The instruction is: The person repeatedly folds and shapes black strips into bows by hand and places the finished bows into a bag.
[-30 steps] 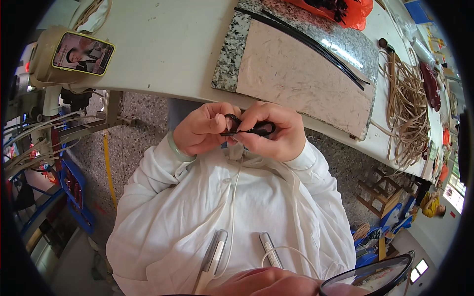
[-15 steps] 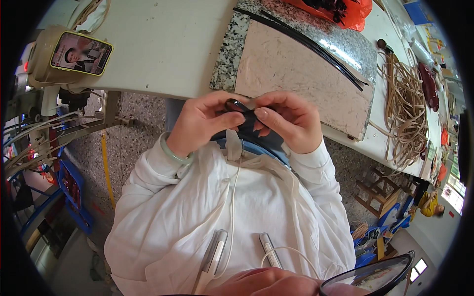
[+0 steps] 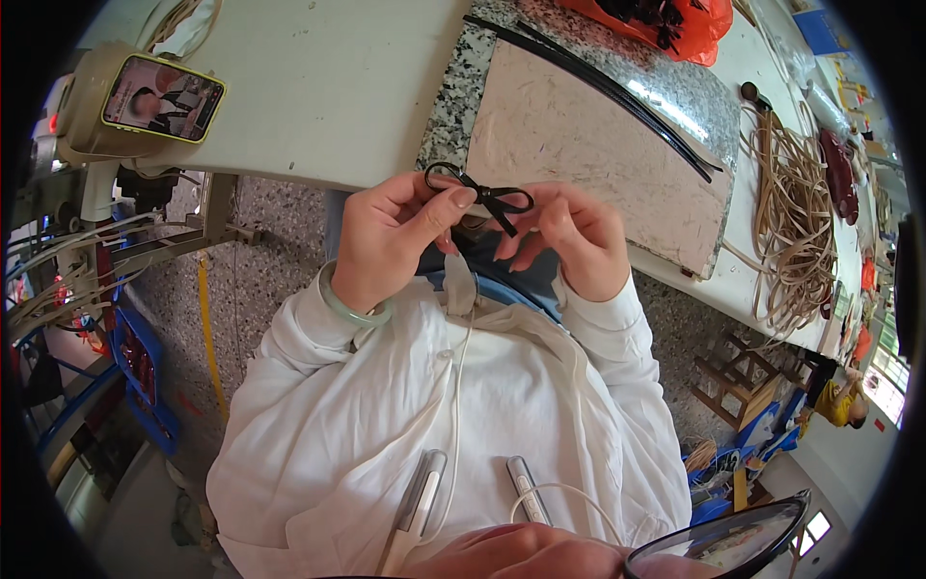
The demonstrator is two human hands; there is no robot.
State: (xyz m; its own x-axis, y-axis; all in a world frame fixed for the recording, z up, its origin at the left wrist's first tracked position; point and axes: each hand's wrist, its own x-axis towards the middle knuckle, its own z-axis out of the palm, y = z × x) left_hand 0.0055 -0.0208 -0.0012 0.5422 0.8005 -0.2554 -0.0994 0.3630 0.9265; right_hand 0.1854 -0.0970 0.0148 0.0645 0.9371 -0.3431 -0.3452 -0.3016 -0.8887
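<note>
A small black ribbon bow (image 3: 482,193) is pinched between both hands just in front of the white table's near edge. My left hand (image 3: 391,241), with a pale green bangle at the wrist, grips the bow's left loop with thumb and forefinger. My right hand (image 3: 571,239) holds the bow's right loop and tails with its fingertips. Both sleeves are white. Behind the bow lies a speckled stone slab (image 3: 579,145) with a pinkish worn face.
Long black strips (image 3: 617,92) lie across the slab. An orange bag (image 3: 675,19) sits at the back. A heap of tan cords (image 3: 791,222) lies on the table's right side. At the left, a phone in a beige holder (image 3: 159,96) stands over a machine with cables.
Both hands have risen from my lap toward the table edge, and the black ribbon, earlier bunched between the fingers, now shows as a tied bow.
</note>
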